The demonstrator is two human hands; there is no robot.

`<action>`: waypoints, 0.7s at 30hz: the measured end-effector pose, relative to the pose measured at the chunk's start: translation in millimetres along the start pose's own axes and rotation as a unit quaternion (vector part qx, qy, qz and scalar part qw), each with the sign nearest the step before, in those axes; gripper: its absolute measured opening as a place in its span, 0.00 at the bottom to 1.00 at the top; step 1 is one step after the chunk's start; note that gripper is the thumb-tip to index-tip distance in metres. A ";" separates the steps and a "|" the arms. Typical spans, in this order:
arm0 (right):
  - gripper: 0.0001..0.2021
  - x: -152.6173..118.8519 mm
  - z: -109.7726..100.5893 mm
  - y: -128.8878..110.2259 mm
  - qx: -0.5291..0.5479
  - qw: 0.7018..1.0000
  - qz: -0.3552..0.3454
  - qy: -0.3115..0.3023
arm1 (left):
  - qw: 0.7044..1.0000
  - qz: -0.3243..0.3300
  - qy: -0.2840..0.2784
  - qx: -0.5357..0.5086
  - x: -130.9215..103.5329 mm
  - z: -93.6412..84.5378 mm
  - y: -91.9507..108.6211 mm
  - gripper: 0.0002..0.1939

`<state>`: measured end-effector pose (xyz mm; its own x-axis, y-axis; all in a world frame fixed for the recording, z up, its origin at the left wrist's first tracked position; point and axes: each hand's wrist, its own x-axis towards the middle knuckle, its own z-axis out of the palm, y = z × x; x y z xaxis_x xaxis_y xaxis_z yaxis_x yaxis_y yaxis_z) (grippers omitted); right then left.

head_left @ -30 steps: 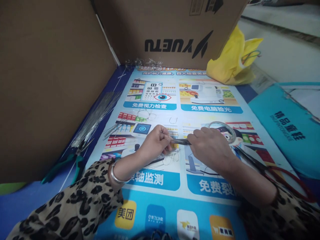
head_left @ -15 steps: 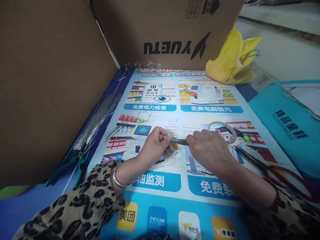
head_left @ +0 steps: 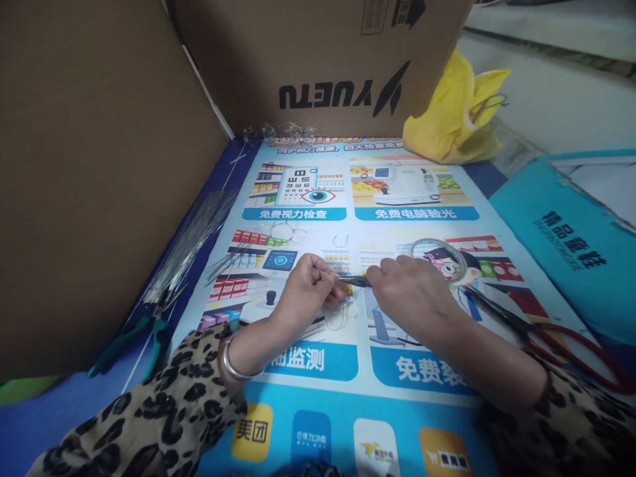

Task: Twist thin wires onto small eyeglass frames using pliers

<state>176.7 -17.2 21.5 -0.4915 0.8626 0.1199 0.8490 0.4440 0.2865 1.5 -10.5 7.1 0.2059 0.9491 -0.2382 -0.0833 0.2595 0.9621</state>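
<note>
My left hand (head_left: pixel 309 286) pinches a thin wire piece, mostly hidden by the fingers. My right hand (head_left: pixel 415 291) is closed round dark pliers (head_left: pixel 356 281), whose narrow tips point left and meet the fingertips of my left hand. Fine wire loops (head_left: pixel 340 317) hang or lie just below the tips; which of the two I cannot tell. Beyond my left hand, more bent wire pieces (head_left: pixel 285 232) rest on the printed poster (head_left: pixel 348 248). A roll of clear tape (head_left: pixel 440 257) lies behind my right hand.
Left of the poster lie a bundle of straight wires (head_left: pixel 191 242) and green-handled pliers (head_left: pixel 158 328). Red-handled scissors (head_left: pixel 571 354) are at the right, near a turquoise box (head_left: pixel 561 245). A yellow bag (head_left: pixel 447 126) and a cardboard box (head_left: pixel 318 40) stand behind; tangled wires (head_left: pixel 285 132) sit before it.
The view has shifted slightly, so the surroundings appear a little further left. Both hands keep nearly the same pose, with the pliers still at the left fingertips.
</note>
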 end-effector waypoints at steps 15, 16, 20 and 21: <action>0.09 -0.5 0.5 -0.3 -0.003 1.000 -0.002 0.009 | 1.000 -0.009 0.005 -0.016 -1.6 0.1 0.1 0.10; 0.09 -0.5 0.6 -0.5 -0.003 1.000 -0.001 0.008 | 1.000 -0.008 0.004 -0.019 -1.7 0.1 -0.2 0.10; 0.08 -0.9 0.9 -2.6 -0.009 1.000 0.005 0.008 | 1.000 -0.007 0.004 -0.028 -2.5 0.5 -1.6 0.10; 0.08 -1.0 0.7 -3.3 -0.010 1.000 0.005 0.007 | 1.000 -0.007 0.007 -0.029 -2.7 0.8 -1.7 0.10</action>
<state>174.6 -19.4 19.8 -0.4851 0.8637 0.1368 0.8505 0.4297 0.3033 1.8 -13.6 6.2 0.1946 0.9478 -0.2527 -0.1366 0.2813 0.9498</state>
